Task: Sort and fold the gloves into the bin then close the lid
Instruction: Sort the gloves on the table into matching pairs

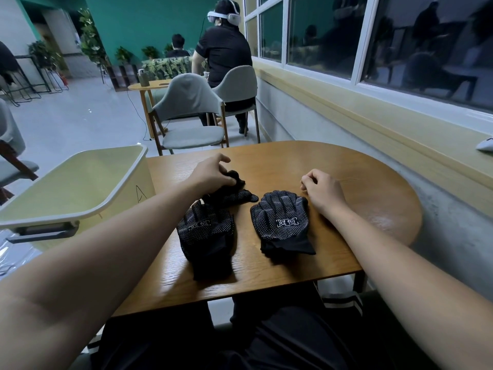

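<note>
Black dotted gloves lie on the wooden table [346, 166]. One stack of gloves [282, 225] lies flat on the right, palms up. A second pile [206, 236] lies to the left of it, with a loose glove [232, 194] across its far end. My left hand [210, 170] pinches the cuff of that loose glove. Just beyond the right stack, my right hand [321, 186] rests on the table, fingers curled, holding nothing. The pale yellow bin [144, 182] stands at the table's left edge with its lid [66, 188] raised open.
A wall with a yellow sill [373, 121] runs along the right side. Grey chairs [192, 121] and another table stand beyond the far edge, where a person with a headset sits facing away. A white object [485, 144] lies on the sill.
</note>
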